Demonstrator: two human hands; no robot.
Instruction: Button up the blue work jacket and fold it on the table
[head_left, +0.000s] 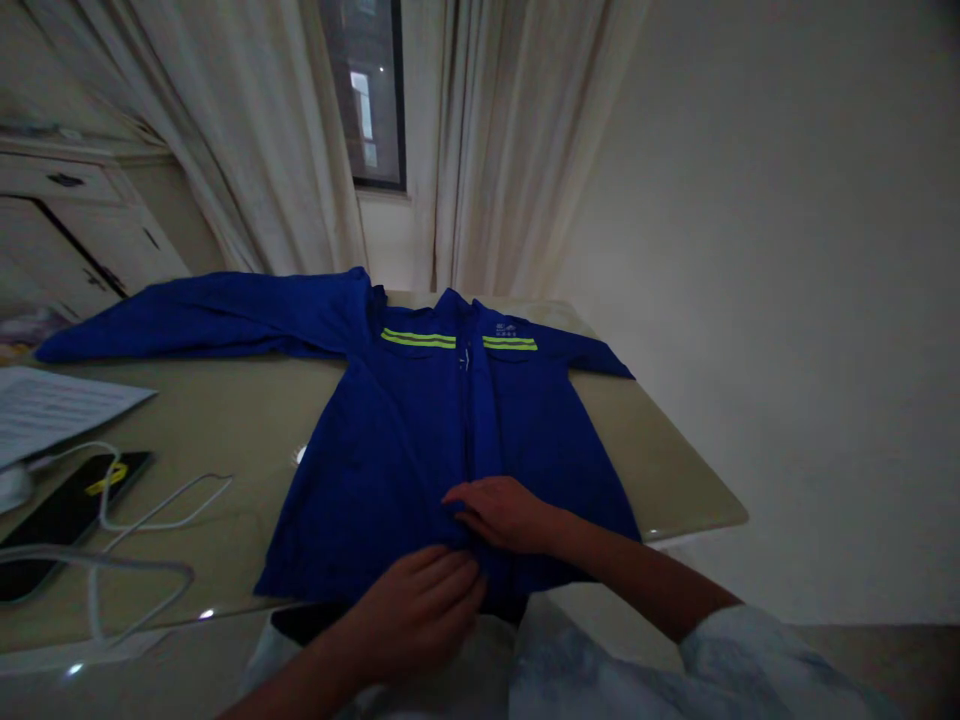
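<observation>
A blue work jacket [397, 430] lies spread front side up on the table, with yellow-green stripes across the chest and a small print on one side. Its left-hand sleeve stretches far out across the tabletop; the other hangs towards the right edge. My right hand [506, 512] pinches the front opening in the lower half, thumb and fingers together on the cloth. Just below it, my left hand [424, 610] is closed at the bottom of the same opening, near the hem. Its fingertips are partly hidden and slightly blurred.
The pale table [217, 420] has a rounded right corner. On its left lie a printed paper sheet [60, 405], a dark phone [67, 520] and a looping white cable [161, 522]. A cabinet [82, 210], curtains [262, 130] and a wall [787, 250] stand beyond.
</observation>
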